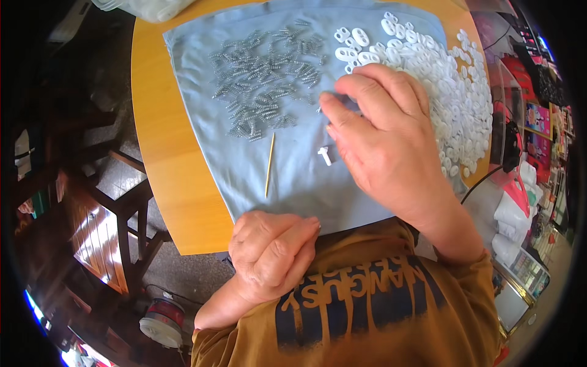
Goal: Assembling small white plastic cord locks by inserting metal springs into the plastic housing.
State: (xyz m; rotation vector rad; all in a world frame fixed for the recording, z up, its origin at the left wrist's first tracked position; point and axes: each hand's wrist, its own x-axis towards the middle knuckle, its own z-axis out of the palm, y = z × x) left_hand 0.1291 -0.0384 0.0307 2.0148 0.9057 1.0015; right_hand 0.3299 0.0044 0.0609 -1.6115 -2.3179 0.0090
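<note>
My right hand (386, 131) hovers over the blue-grey cloth, its thumb and forefinger apart, with no held thing visible. A tiny piece shows beside its thumb tip, too small to name. Just below that hand lies a small white plastic peg (324, 155) with a wider head. My left hand (272, 251) rests at the near edge of the cloth, fingers curled and pressed together; what they hold, if anything, is hidden. Between the hands and the pile of small metal springs (263, 73) lies a thin yellowish stick (269, 165). White oval plastic pieces with holes (455, 104) are heaped on the right.
The cloth (202, 116) covers much of a wooden table (156, 153). A clear plastic bag (147, 7) sits at the far left edge. Wooden stools (116, 226) and a spool (162, 321) stand on the floor at left. A black cable (483, 183) runs along the right side.
</note>
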